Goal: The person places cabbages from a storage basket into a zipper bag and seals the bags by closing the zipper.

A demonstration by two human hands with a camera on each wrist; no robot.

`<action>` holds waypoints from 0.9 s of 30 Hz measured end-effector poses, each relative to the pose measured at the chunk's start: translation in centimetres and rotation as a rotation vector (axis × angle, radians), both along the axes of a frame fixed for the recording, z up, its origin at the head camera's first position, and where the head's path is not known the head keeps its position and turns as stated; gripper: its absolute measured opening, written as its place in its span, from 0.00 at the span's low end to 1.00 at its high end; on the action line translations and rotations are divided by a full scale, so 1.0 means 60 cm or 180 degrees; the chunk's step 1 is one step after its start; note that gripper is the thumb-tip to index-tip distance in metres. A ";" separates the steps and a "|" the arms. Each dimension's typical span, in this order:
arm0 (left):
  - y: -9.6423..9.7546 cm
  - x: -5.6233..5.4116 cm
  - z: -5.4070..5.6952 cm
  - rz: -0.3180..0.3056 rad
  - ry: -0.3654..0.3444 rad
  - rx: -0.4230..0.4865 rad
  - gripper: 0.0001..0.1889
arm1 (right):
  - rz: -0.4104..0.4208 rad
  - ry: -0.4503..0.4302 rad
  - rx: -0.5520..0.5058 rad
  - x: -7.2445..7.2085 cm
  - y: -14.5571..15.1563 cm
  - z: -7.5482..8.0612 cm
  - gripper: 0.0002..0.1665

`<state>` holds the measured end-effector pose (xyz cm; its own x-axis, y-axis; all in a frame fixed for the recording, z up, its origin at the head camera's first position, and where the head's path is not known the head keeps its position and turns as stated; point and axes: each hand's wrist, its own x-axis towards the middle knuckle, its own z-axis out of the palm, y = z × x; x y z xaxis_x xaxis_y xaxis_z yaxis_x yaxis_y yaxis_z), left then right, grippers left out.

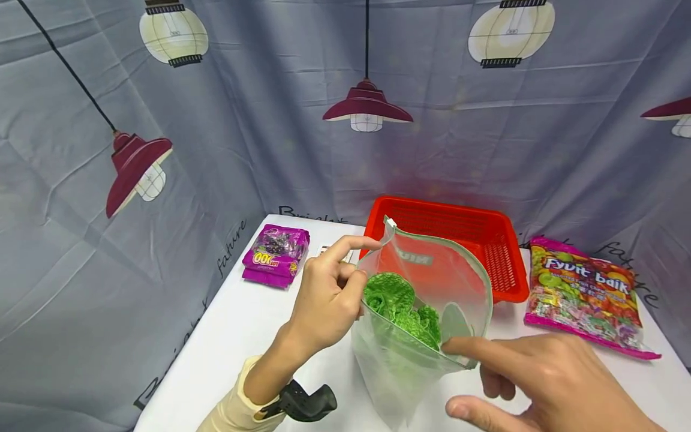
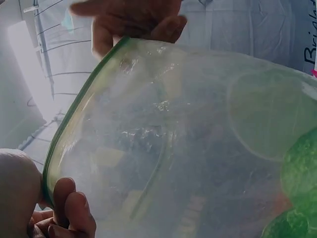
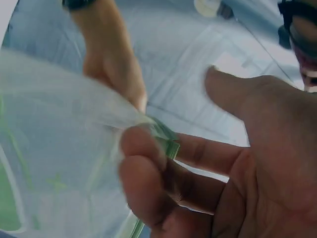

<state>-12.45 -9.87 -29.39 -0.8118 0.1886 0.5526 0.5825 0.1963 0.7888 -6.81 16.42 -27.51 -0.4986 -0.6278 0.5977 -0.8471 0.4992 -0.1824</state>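
A translucent zip bag [image 1: 388, 372] with a green rim and white slider stands with its mouth open. Crinkled green leaves [image 1: 396, 297], like lettuce, lie inside it. My left hand [image 1: 332, 294] grips the bag's rim at the left, its index finger stretched out near the slider. At the opposite corner, the right hand [image 1: 545, 372] has its index finger over the rim into the mouth. The right wrist view shows the bag's corner [image 3: 171, 148] between that hand's fingers [image 3: 143, 186], with the thumb held away from it.
Behind the bag stands a red plastic basket [image 1: 510, 264] on the white table [image 1: 216, 372]. Purple packets [image 1: 276, 255] lie at the back left, and a colourful candy bag [image 1: 588, 297] lies at the right. A grey curtain [image 1: 302, 156] with printed lamps encloses the table.
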 end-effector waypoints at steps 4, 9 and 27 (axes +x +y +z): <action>0.000 -0.011 0.000 0.0022 0.0140 -0.0076 0.21 | 0.0344 0.0226 -0.0161 0.001 -0.016 -0.010 0.15; -0.013 -0.067 0.001 0.0250 -0.0057 0.0131 0.20 | 0.0830 0.0478 -0.0455 -0.017 -0.025 -0.015 0.07; -0.005 -0.170 -0.043 -0.0718 -0.0282 -0.0122 0.07 | 0.0668 0.0015 -0.0961 -0.036 0.076 -0.015 0.03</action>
<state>-22.66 -10.18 -31.97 -0.7919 0.3900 0.4699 0.5437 0.0999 0.8333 -8.97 20.99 -28.41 -0.3746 -0.5111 0.7736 -0.9265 0.2387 -0.2909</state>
